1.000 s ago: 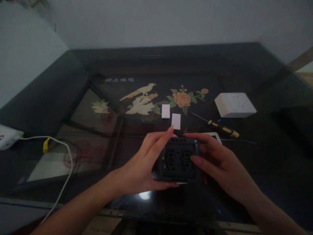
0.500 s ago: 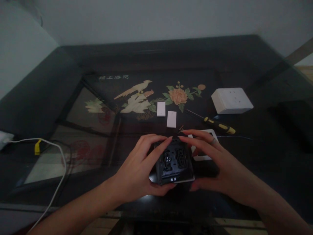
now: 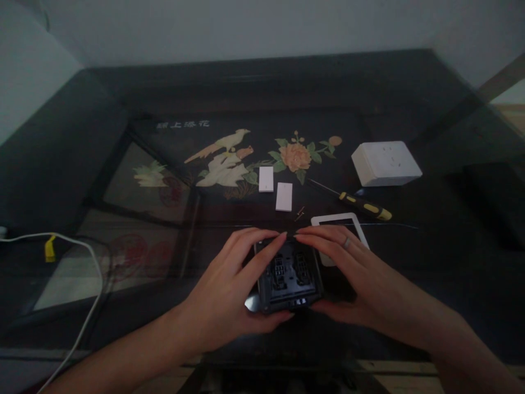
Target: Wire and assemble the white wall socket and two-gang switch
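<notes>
Left fingers [image 3: 266, 256] and right fingers [image 3: 326, 244] grasp the black module [image 3: 291, 278]; pale lettering [image 3: 176, 125] ends "上添花".

White cable [image 3: 100, 278] — yellow tag [image 3: 50, 249] on it, dark table [image 3: 266, 90], pink flower [image 3: 296, 157]

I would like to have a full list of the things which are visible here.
Module: one, black, low centre
Frame: one, white, right of the module
Small plates: two, white, beyond the module
Screws: apparently two, brassy, near the plates
Screwdriver: one, black and yellow, beside the box
Box: one, white, right
Cable: one, white, left
Tag: one, yellow, at the cable
Table: one, dark, beneath
Wall: grey, behind
Left grip: one, at the module's left
Right grip: one, ringed, at the module's right
</notes>
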{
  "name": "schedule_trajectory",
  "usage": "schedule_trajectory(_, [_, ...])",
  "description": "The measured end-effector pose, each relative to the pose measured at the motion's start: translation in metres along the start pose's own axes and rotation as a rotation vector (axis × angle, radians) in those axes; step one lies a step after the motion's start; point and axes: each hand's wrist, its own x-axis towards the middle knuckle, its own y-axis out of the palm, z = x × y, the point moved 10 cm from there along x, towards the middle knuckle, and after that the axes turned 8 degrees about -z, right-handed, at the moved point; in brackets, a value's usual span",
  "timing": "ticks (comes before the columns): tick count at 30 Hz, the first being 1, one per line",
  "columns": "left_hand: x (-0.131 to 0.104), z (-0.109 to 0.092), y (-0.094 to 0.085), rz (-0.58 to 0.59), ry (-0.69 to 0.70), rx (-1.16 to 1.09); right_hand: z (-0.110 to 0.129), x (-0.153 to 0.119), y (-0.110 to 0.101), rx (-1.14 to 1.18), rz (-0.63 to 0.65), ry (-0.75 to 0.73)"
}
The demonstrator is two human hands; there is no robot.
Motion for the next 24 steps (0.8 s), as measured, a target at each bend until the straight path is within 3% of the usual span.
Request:
schedule_trajectory(5, [-0.003,0.006,0.014,0.122,-0.104,0.012,0.007,0.002,0.007,-0.147,0.023,-0.116])
schedule_trajectory(11, [-0.006,0.013,0.018,0.155,-0.206,-0.055,0.008,0.002,0.008,-0.183,0.040,-0.135])
schedule_trajectory(24, [-0.006,0.013,0.020,0.155,-0.179,-0.088,0.009,0.001,0.006,-0.175,0.035,-0.144])
